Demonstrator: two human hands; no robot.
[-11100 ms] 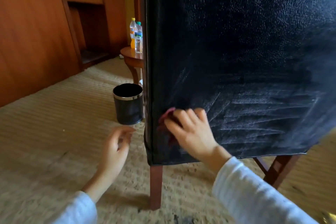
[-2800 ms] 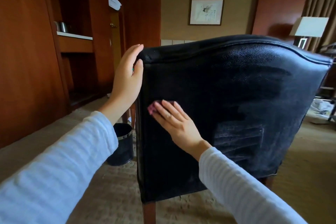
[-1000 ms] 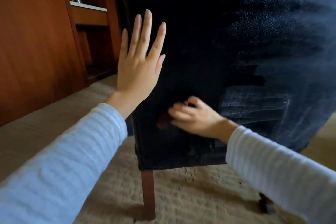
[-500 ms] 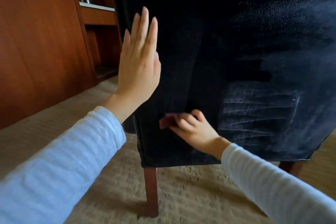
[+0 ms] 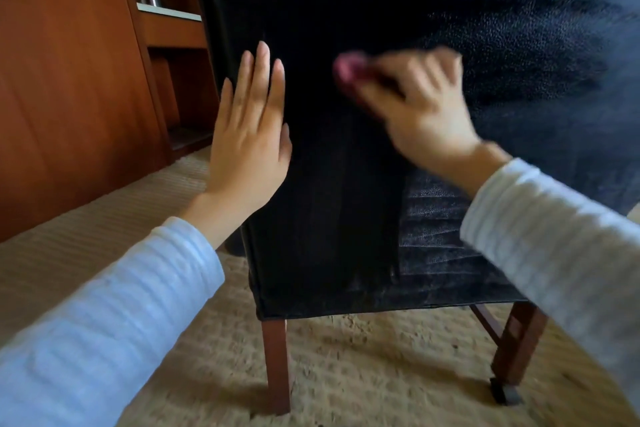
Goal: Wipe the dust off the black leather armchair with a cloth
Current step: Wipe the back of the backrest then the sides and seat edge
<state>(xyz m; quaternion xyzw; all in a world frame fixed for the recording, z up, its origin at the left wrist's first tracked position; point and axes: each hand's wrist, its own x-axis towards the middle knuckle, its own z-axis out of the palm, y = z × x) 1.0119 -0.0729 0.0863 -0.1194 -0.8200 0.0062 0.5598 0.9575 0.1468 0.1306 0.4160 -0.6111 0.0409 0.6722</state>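
Head view: right grip (image 5: 426, 114) clutching cloth (image 5: 346, 72) has risen up armchair (image 5: 519, 38); left grip (image 5: 249, 139) flat.

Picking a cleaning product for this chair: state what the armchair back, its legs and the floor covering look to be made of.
The armchair back looks like black leather or a lookalike: pebbled grain, soft sheen. The legs look like reddish-brown wood, smooth and probably varnished. The carpet is beige with a ribbed, woven-looking pile.
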